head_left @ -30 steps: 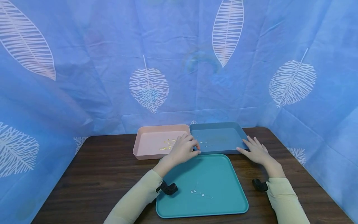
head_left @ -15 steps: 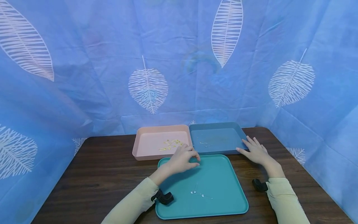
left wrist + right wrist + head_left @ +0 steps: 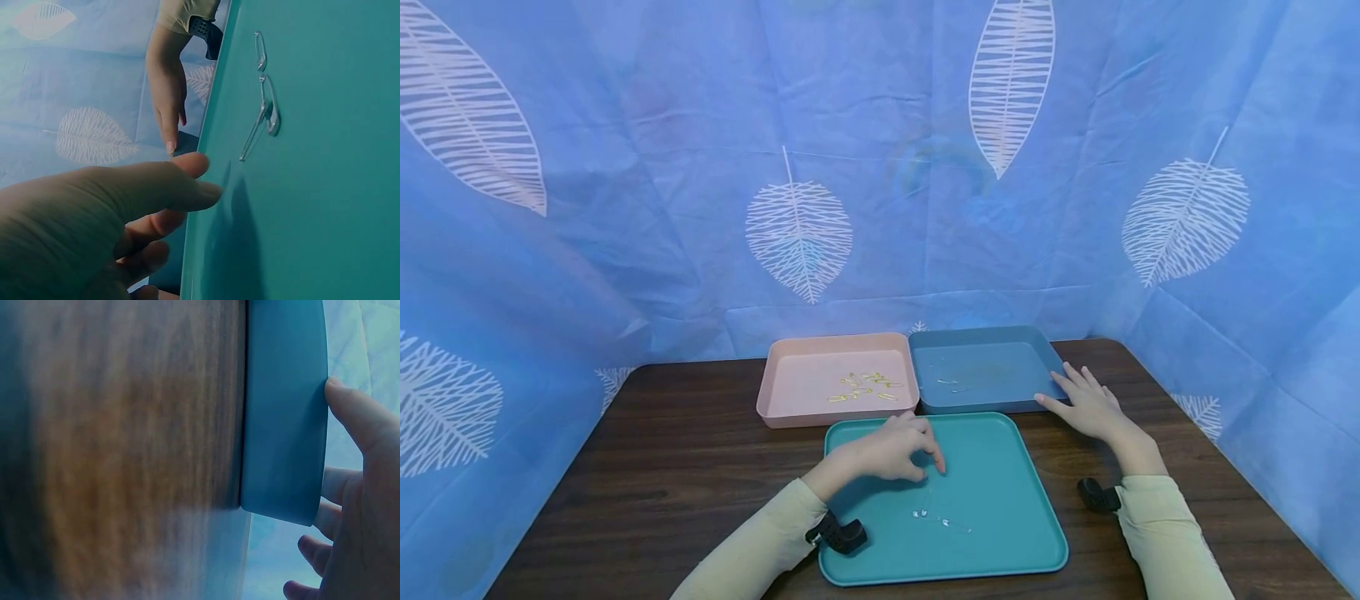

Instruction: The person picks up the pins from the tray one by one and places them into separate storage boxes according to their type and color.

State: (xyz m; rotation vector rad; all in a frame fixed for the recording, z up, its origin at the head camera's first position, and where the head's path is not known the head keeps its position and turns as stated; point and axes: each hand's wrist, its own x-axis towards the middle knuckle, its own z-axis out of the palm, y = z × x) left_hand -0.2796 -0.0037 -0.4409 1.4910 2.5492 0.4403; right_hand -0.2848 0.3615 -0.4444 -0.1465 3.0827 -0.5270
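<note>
My left hand (image 3: 887, 450) is over the upper left of the teal tray (image 3: 1000, 567), thumb and index finger curved and apart with nothing between them. Several silver safety pins (image 3: 260, 51) lie on that tray, below the fingertips in the head view and farther up the tray in the left wrist view. My right hand (image 3: 1088, 407) rests at the right corner of the blue tray (image 3: 1000, 358). In the right wrist view its thumb (image 3: 350, 409) touches the rim, and the other fingers are spread loosely beside the wall.
Gold safety pins (image 3: 863, 382) lie in the pink tray (image 3: 801, 383) at the back left. A few silver safety pins (image 3: 953, 386) are in the blue tray beside it. A dark wooden table (image 3: 662, 467) carries all three trays, and a blue leaf-patterned cloth (image 3: 887, 233) hangs behind.
My left hand has come back from the near edges of the pink and blue trays to over the teal tray, uncovering more gold pins. The right hand has stayed put.
</note>
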